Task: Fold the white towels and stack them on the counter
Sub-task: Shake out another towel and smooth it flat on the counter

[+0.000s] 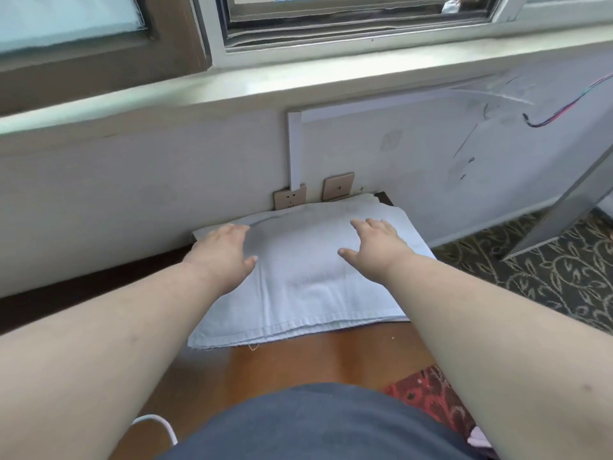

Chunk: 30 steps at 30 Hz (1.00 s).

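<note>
Brown wooden counter [298, 363] against a white wall [132, 180], below a window sill [232, 84].

Left hand [225, 252] flat on the white towel stack [318, 277], fingers straight and spread, thumb angled inward, gripping nothing. Right hand [374, 242] likewise flat on the stack, fingers extended toward the wall, thumb out to the side, nothing pinched. Both palms down, apart from each other, near the far half of the top towel.

Folded towels lying one on another, several layered edges showing along the near side, a loose thread [253, 346] hanging from the near left corner. Far edge of the stack touching the wall, just beneath two beige wall sockets [338, 187]. White cable trunking [295, 151] rising from the left socket.

Patterned grey-green carpet [547, 277] to the right, with a slanted grey panel [564, 207] standing on it. Coloured wires [570, 107] hanging at the upper right. Dark blue shirt [315, 426] at the bottom, red patterned cloth [431, 400] beside it, white cord [162, 426] at the lower left.
</note>
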Motion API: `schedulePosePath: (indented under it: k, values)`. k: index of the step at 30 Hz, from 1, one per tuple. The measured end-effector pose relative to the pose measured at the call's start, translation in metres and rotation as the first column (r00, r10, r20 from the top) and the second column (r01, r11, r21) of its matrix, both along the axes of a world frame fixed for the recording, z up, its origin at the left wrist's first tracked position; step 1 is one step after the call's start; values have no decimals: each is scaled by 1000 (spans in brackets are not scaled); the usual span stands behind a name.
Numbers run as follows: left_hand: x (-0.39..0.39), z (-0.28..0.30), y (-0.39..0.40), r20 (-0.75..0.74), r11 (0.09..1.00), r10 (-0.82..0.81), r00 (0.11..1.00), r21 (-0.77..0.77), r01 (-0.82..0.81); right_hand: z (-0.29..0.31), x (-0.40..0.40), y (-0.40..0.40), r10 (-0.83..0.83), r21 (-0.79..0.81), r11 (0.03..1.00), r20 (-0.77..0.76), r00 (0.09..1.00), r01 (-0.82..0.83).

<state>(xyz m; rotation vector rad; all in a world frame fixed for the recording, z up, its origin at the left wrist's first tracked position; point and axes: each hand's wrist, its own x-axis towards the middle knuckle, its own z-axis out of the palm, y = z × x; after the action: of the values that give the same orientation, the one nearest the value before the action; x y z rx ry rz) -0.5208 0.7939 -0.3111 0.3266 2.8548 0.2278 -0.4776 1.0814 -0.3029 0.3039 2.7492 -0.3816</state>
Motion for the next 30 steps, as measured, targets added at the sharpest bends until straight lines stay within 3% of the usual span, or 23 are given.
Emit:
schedulePosePath:
  k: [17, 21, 26, 30]
  values:
    - [-110, -86, 116, 197, 994, -9, 980, -105, 30, -90, -141, 93, 215, -22, 977, 150, 965, -214]
    - [-119, -107, 123, 119, 980, -2, 993, -196, 26, -105, -147, 101, 211, -25, 977, 119, 970, -210]
    - [-130, -116, 126, 69, 951, 47, 997, -309, -24, -111, -160, 101, 182, 148, 969, 100, 978, -196]
    - [-129, -115, 125, 27, 971, 81, 996, -229, -73, -105, -163, 101, 305, 186, 935, 12, 952, -301]
